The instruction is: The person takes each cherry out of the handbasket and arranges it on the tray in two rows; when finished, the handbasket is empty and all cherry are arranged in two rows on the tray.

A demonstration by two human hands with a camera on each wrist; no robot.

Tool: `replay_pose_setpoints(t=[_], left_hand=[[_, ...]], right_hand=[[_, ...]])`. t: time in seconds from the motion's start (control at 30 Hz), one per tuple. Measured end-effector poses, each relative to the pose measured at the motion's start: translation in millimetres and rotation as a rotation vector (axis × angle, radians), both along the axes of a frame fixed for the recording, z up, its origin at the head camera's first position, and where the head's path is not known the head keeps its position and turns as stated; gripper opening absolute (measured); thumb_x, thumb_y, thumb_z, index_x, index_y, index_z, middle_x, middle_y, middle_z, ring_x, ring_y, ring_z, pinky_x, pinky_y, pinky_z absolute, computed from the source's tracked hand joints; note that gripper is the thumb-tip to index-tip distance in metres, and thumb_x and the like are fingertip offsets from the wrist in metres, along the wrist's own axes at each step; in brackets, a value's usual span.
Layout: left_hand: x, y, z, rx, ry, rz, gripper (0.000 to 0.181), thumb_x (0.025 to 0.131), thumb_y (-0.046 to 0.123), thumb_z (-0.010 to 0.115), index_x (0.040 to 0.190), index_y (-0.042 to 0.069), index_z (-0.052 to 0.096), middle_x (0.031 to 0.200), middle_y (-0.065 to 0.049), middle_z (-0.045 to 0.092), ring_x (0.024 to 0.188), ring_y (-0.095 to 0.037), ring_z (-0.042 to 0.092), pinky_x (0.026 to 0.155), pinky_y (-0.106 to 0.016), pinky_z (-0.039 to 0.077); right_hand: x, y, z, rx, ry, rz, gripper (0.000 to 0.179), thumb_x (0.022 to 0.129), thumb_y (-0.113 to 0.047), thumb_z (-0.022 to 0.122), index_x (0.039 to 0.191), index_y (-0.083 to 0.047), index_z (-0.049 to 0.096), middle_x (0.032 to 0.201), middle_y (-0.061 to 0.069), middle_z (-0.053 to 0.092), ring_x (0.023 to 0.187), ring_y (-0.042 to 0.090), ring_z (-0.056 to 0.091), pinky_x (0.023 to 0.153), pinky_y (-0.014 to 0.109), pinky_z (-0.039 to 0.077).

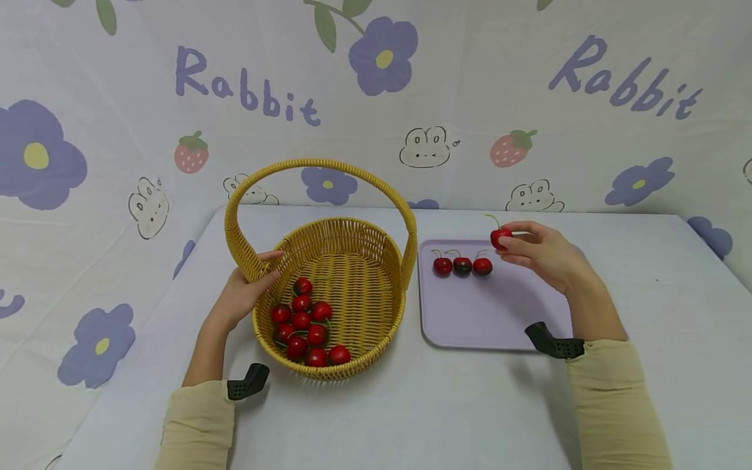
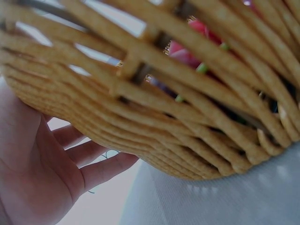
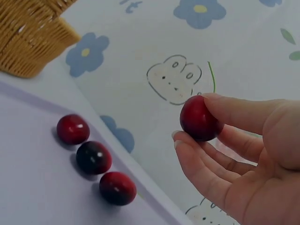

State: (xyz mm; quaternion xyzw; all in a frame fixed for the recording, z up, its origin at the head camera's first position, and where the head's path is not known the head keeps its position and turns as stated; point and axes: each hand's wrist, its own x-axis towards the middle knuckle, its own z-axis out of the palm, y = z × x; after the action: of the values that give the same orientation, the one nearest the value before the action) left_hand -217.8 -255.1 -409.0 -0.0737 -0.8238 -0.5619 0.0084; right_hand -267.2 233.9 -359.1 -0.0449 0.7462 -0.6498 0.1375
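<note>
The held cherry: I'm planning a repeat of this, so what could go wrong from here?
The right hand pinches the round cherry in the air, so it might slip and roll. If lowered too close, it could nudge the row of three cherries on the tray.

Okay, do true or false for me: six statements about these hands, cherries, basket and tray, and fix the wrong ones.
1. The tray is right of the basket. True.
2. Five cherries lie on the tray. False: three cherries lie there in a row.
3. The right hand pinches a cherry. True.
4. Both hands hold cherries. False: the left hand holds the basket.
5. The basket's cherries lie toward its near left side. True.
6. The basket lies on its side. False: it stands upright, its handle arching overhead.
</note>
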Motion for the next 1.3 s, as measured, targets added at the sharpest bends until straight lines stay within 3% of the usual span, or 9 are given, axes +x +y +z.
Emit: replay_pose_setpoints(t=[0.2,0.43,0.87,1.3], left_hand=[[0.2,0.7,0.5,-0.005,0.005,-0.002,0.042,0.098,0.012,0.052,0.139,0.002,0.046,0.144,-0.02,0.039,0.132,-0.039,0.036,0.104,-0.059,0.027],[1.0,1.0,1.4,-0.007,0.0,0.002,0.042,0.098,0.011,0.052,0.138,0.002,0.046,0.144,-0.021,0.039,0.132,-0.039,0.036,0.104,-0.06,0.027],[0.1,0.7,-0.3,-0.007,0.001,0.001,0.042,0.098,0.011,0.052,0.139,0.002,0.046,0.144,-0.02,0.039,0.132,-0.039,0.036,0.104,-0.059,0.027],[0.6,0.9,1.0,-0.007,-0.002,0.006,0.042,0.098,0.011,0.052,0.139,0.002,0.046,0.145,-0.019,0.039,0.133,-0.038,0.034,0.105,-0.058,0.027]], right_hand=[[-5.4,8,-11.1,0.035,-0.042,-0.043,0.055,0.092,-0.022,0.064,0.133,0.002,0.037,0.117,0.012,0.051,0.094,0.012,0.065,0.087,0.025,0.048],[-13.7,15,-29.5,0.153,-0.071,-0.078,0.059,0.094,-0.023,0.063,0.136,0.008,0.036,0.112,0.009,0.057,0.099,0.016,0.064,0.086,0.024,0.048],[-19.7,11,-52.5,0.205,-0.039,-0.152,0.044,0.09,-0.013,0.067,0.122,0.012,0.049,0.085,-0.004,0.065,0.074,0.005,0.063,0.073,0.021,0.053],[-17.3,1,-48.6,0.332,-0.062,-0.189,0.047,0.092,-0.014,0.064,0.125,0.015,0.05,0.086,0.002,0.064,0.069,0.005,0.059,0.067,0.02,0.053]])
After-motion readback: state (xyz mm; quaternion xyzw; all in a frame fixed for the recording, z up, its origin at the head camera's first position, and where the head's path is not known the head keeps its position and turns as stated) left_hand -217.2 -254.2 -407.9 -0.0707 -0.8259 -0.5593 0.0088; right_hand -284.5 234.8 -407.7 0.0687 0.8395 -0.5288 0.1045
